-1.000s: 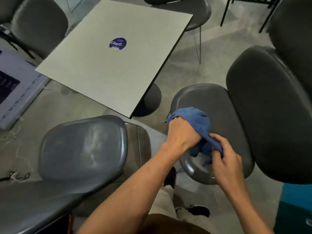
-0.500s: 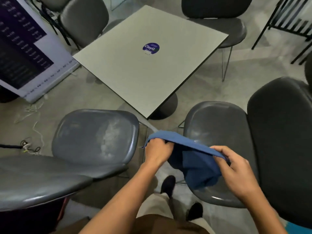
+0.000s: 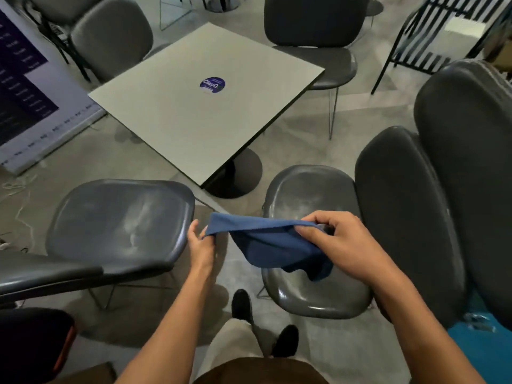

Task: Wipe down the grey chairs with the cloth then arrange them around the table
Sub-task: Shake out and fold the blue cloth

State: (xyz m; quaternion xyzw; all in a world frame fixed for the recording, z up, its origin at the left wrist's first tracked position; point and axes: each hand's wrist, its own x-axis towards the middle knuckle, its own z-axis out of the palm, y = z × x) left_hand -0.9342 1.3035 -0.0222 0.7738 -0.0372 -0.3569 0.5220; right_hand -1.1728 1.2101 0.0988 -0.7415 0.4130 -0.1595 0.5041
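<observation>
Grey concrete floor [image 3: 291, 145] fills the frame, with a square pale table [image 3: 194, 112] on a round dark base in the upper middle; a round purple sticker [image 3: 212, 85] sits near the tabletop's centre. Low in the frame, a blue cloth [image 3: 273, 245] is stretched between two hands; the left hand [image 3: 201, 245] pinches its left corner at lower centre, the fingers partly straight with the corner caught against the thumb; the right hand [image 3: 343, 242] grips the opposite end, fingers curled round the bunched edge, just right of centre. Between the two grips the cloth's top edge runs taut, and the rest hangs below it in a loose fold, over the front of the right grey chair [image 3: 310, 195]; whether it touches that seat cannot be told. That chair's seat shows pale dusty smears, its dark backrest rising at the right of the frame. The left grey chair [image 3: 119, 223] lies at lower left, its seat also streaked pale, just beside the left hand. Two further chairs stand beyond the table, one at upper left [image 3: 110, 34] and one at upper middle [image 3: 315, 26]; a printed banner [image 3: 25, 87] leans at the left edge; black shoes [image 3: 242, 303] show at the bottom.
</observation>
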